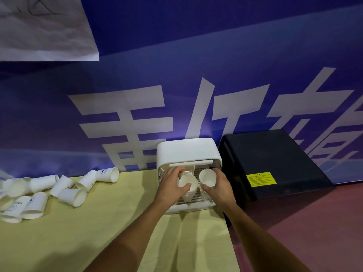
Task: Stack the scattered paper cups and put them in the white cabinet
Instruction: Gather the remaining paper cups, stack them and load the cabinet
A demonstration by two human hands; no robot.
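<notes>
White paper cups, nested into two stacks, are held at the open front of the white cabinet (186,152), so the task looks partly done. The left hand (172,183) curls around one stack (188,191), its mouth facing up. The right hand (220,185) grips the other stack (207,177) just beside it, thumb and fingers wrapped round the rim. Both stacks are over the slatted rack (196,201) inside the cabinet; whether they rest on it or hang just above it cannot be told. Behind the left hand's fingers a few more cup rims seem to stand already stored, but the shadow under the raised lid hides how many. Plenty of work is left: a heap of loose cups (72,196) lies on its sides on the yellow table (117,222), well away to the left of the left hand, unstacked. The picture's left edge cuts that heap off, so its full extent is unknown. How many cups each held stack has cannot be counted. Just right of the right hand sits a black box (275,160) with a yellow label too small to read.
</notes>
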